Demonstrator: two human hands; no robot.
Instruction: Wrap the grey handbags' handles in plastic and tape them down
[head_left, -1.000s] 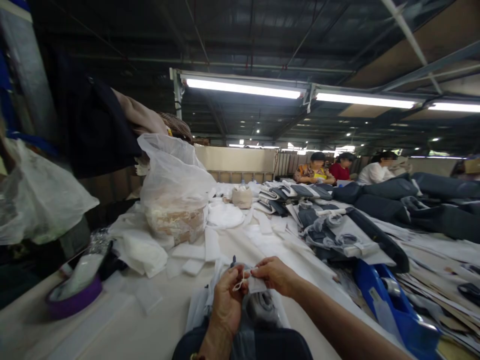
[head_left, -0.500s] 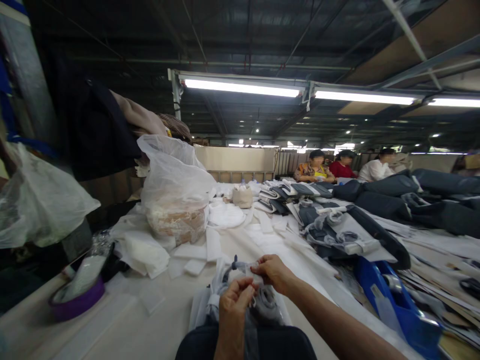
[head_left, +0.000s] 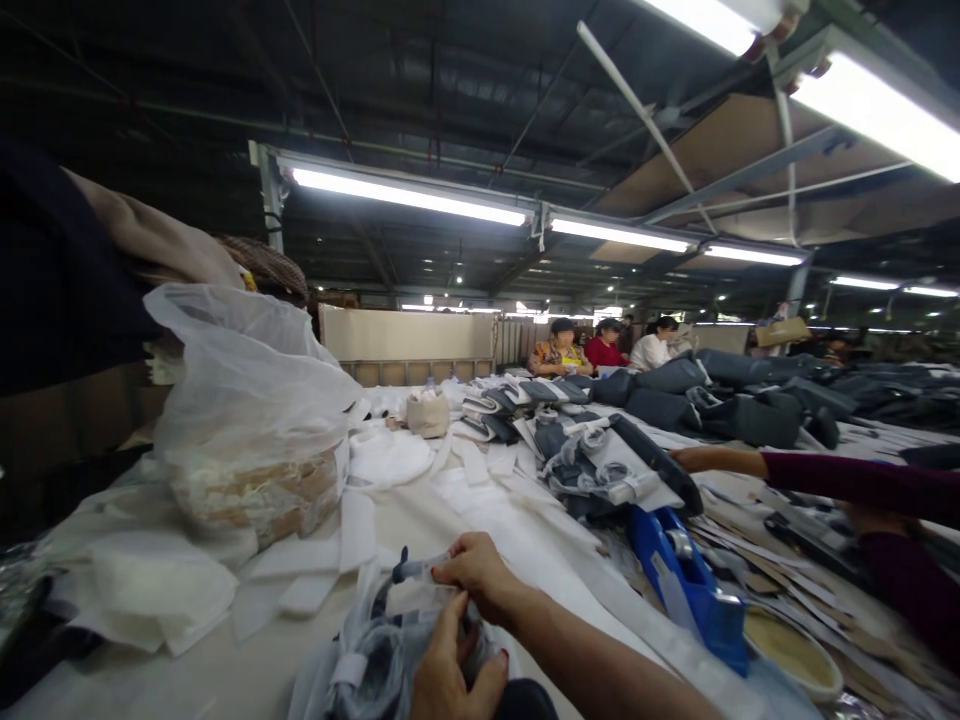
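A bundle of grey coiled parts in clear plastic lies at the table's near edge, a pale strip across its top. My right hand pinches the clear plastic at the top of the bundle, beside a dark grey pointed end. Lower down, my left hand bends its fingers and thumb over the bundle's right side, its forefinger close to the right hand. What lies under the left palm is hidden. The rounded edge of a dark padded piece shows below.
A big plastic bag around a brown bundle stands on the left. White foam sheets are scattered beyond my hands. On the right are a blue tape dispenser and a co-worker's purple-sleeved arm. Dark padded pieces fill the back.
The view has swung right, bringing the purple-sleeved arms into sight. My left hand has shifted from a pinch near the top to lie over the bundle's right side, thumb spread lower.
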